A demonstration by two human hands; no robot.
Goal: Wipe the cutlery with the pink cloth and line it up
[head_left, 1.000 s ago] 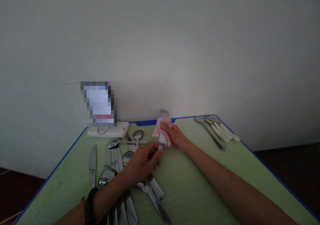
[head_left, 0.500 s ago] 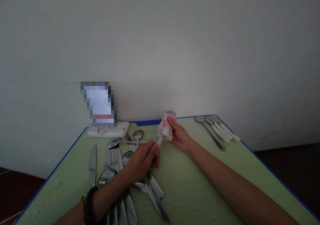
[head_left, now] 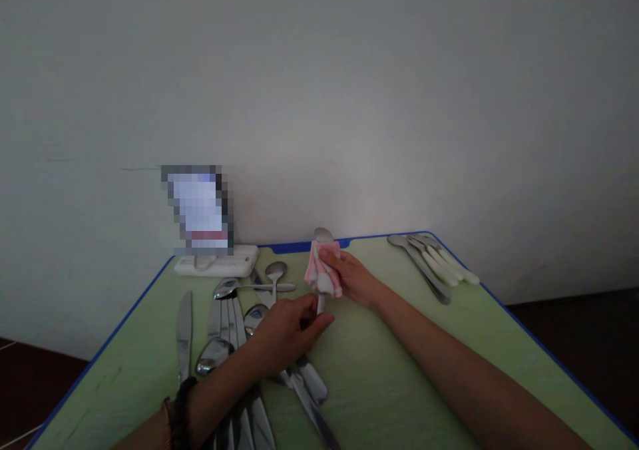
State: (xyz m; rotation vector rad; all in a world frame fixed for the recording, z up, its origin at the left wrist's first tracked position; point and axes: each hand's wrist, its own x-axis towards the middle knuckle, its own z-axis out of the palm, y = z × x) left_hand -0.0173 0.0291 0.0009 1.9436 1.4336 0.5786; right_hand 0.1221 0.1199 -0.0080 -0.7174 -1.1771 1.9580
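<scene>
My left hand [head_left: 287, 327] is closed on the white handle end of a spoon [head_left: 323, 235], which stands nearly upright above the green table [head_left: 399, 370]. My right hand [head_left: 349, 275] is closed on a pink and white cloth [head_left: 319, 271] wrapped round the spoon's stem, just below the bowl that sticks out on top. Both hands meet near the table's middle, towards the far edge.
A heap of knives and spoons [head_left: 239, 317] lies at the left, under and beside my left arm. Several white-handled pieces of cutlery [head_left: 434, 260] lie at the far right. A white flat box [head_left: 217, 261] with a blurred object [head_left: 198, 209] on it stands against the wall.
The spoon's top swung right half a second ago and is now back to the left and more upright. My right hand with the cloth slid along the stem with it.
</scene>
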